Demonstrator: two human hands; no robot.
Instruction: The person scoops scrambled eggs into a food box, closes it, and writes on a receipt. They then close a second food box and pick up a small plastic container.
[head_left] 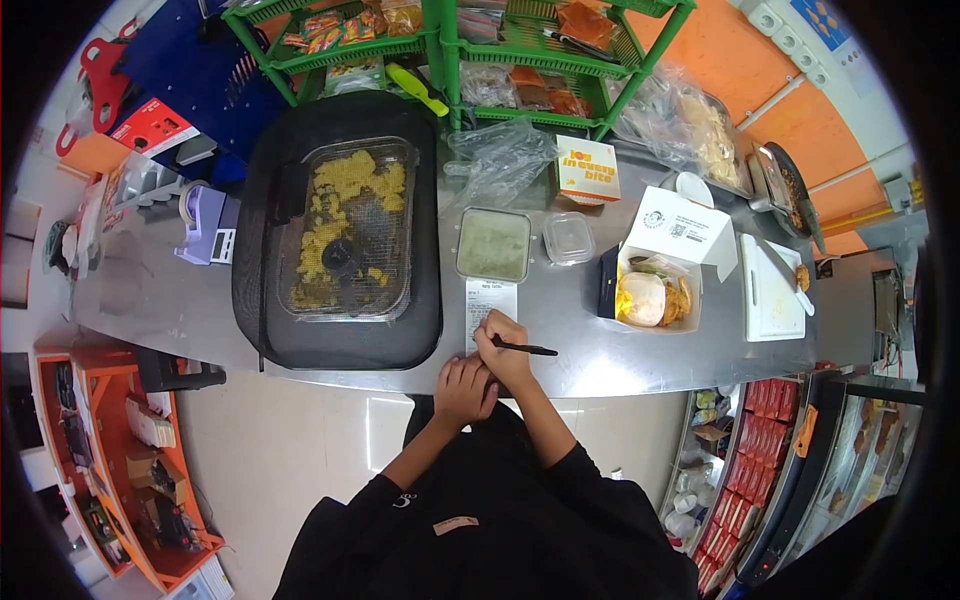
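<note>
A printed paper receipt (491,296) lies near the front edge of the metal table. My right hand (503,348) rests on it, closed around a black pen (528,348) that points out to the right. Beside it, my left hand (464,391) lies at the table edge by the receipt's lower end, its fingers flat and slightly bent. Something dark shows near its thumb, too small to make out. Just behind the receipt stands a square container with a pale green lid (494,245). To its right is a small clear plastic tub (569,238).
On the left stands a large black tray (262,330) with yellow crumbly food under a mesh cover. An opened food box (655,285) and a white cutting board (772,300) with a knife sit on the right. Green shelves (540,60) rise behind, with a printed carton (588,170) before them.
</note>
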